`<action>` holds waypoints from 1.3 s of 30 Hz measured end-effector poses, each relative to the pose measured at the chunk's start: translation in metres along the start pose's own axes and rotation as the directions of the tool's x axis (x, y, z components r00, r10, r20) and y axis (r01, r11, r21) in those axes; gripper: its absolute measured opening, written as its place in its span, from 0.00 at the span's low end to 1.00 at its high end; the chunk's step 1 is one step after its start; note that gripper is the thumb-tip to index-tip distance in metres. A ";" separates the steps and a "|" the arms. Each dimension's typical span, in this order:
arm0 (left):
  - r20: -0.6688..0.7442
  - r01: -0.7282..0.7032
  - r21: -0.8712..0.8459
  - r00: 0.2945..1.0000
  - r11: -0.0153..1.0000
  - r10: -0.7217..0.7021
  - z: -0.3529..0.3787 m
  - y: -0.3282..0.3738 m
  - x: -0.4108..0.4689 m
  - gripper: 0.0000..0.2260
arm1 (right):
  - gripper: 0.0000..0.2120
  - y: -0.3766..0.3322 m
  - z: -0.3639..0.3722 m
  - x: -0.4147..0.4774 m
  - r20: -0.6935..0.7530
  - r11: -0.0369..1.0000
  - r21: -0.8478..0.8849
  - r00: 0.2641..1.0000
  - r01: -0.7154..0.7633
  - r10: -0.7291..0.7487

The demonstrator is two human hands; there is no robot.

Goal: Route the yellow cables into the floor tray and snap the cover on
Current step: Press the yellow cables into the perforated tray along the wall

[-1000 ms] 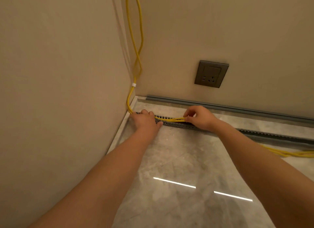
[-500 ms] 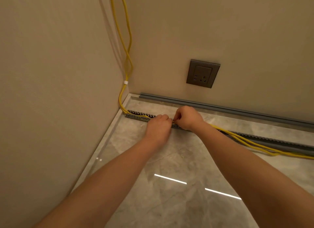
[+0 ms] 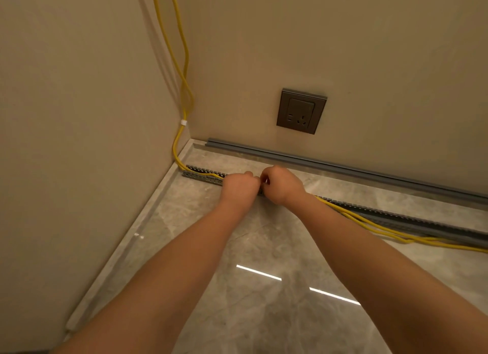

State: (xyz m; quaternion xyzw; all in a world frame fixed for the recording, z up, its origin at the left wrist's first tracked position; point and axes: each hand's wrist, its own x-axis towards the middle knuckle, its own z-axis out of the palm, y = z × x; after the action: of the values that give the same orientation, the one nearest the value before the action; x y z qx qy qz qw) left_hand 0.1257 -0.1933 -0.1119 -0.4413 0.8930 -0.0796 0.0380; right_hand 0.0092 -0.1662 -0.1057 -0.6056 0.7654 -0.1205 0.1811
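Observation:
Yellow cables point(image 3: 182, 71) hang down the wall corner, bound by a white clip point(image 3: 183, 122), and enter the left end of a slotted grey floor tray point(image 3: 202, 176). My left hand point(image 3: 239, 186) and my right hand point(image 3: 282, 186) meet knuckle to knuckle over the tray, both closed on the cables there; the cables under them are hidden. To the right the cables point(image 3: 375, 225) lie loose on the floor in front of the tray's right stretch point(image 3: 412, 221). The long grey cover point(image 3: 330, 163) lies along the foot of the back wall.
A dark wall socket point(image 3: 301, 111) sits above the cover on the back wall. The left wall with its pale skirting point(image 3: 137, 229) closes the corner. The glossy marble floor point(image 3: 264, 248) reflects two light strips.
My hands have come together and shifted right along the tray. The cable stretch near the corner now lies in the tray, uncovered by my left hand.

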 end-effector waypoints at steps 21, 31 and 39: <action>0.107 0.031 0.110 0.993 0.993 -0.043 -0.012 0.029 0.012 0.12 | 0.05 0.064 -0.042 -0.038 -0.040 0.990 0.015 0.989 -0.140 0.141; -0.022 -0.043 -0.015 0.999 0.999 0.043 -0.019 0.054 -0.003 0.09 | 0.05 0.063 -0.029 -0.033 -0.072 0.982 -0.106 0.986 -0.156 0.149; 0.002 -0.009 -0.264 1.000 0.964 0.010 -0.009 0.074 -0.002 0.11 | 0.04 0.072 -0.030 -0.034 0.007 0.993 0.026 0.994 -0.112 0.111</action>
State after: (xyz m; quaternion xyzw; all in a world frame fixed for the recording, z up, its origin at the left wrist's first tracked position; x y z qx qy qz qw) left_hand 0.0677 -0.1470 -0.1166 -0.4383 0.8977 0.0409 -0.0195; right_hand -0.0609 -0.1174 -0.1031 -0.5598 0.7959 -0.1187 0.1975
